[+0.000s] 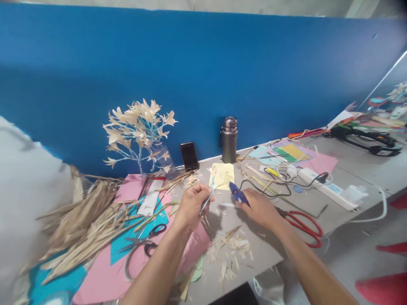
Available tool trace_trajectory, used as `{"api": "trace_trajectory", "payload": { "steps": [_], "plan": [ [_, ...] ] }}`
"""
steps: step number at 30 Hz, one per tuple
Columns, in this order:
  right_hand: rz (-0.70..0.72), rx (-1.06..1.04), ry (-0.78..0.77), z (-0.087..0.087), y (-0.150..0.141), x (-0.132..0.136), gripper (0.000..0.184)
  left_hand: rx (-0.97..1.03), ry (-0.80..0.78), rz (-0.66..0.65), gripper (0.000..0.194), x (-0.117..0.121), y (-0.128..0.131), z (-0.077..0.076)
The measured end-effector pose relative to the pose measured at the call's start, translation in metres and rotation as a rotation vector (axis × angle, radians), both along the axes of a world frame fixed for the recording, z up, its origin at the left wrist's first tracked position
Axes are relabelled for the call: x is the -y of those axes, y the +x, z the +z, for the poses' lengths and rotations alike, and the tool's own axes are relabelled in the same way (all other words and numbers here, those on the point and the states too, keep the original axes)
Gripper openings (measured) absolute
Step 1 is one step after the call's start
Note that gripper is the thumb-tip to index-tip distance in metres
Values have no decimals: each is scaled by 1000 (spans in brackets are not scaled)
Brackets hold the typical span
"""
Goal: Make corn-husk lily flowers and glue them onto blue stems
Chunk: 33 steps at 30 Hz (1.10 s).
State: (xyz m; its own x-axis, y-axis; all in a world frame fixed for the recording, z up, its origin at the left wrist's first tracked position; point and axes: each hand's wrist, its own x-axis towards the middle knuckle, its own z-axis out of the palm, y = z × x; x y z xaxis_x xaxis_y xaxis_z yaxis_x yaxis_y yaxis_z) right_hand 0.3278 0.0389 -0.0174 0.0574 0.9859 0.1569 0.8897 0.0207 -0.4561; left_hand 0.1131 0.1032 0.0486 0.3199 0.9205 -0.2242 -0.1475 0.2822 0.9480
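Observation:
Between the thumb and fingers of my left hand point(195, 203) is a thin light-blue stem point(206, 203), its upper end reaching over a yellow paper square point(223, 173). My right hand point(258, 206) is wrapped round a blue glue gun point(238, 194), whose nozzle points up and left at the edge of the yellow square. The stem and the nozzle are apart. Cut husk scraps point(233, 250) lie on the table below both hands. At the left, finished pale husk flowers point(140, 123) on blue stems stand in a clear bottle.
A steel flask point(229, 142) and a phone point(189, 156) stand against the blue partition. Dried husks point(82, 216), black-handled scissors point(144, 241) and pink paper point(104, 275) lie left. Red-handled scissors point(305, 228), cables and a power strip point(329, 188) lie right.

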Motion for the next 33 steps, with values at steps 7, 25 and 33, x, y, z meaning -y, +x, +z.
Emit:
{"api": "trace_trajectory", "payload": {
  "steps": [7, 25, 33],
  "plan": [
    [45, -156, 72, 8, 15, -22, 30, -20, 36, -72, 29, 11, 4, 3],
    [220, -1314, 33, 47, -20, -11, 37, 48, -28, -285, 32, 43, 7, 7],
    [570, -1452, 136, 51, -20, -5, 28, 391, -286, -632, 33, 49, 2, 2]
  ]
}}
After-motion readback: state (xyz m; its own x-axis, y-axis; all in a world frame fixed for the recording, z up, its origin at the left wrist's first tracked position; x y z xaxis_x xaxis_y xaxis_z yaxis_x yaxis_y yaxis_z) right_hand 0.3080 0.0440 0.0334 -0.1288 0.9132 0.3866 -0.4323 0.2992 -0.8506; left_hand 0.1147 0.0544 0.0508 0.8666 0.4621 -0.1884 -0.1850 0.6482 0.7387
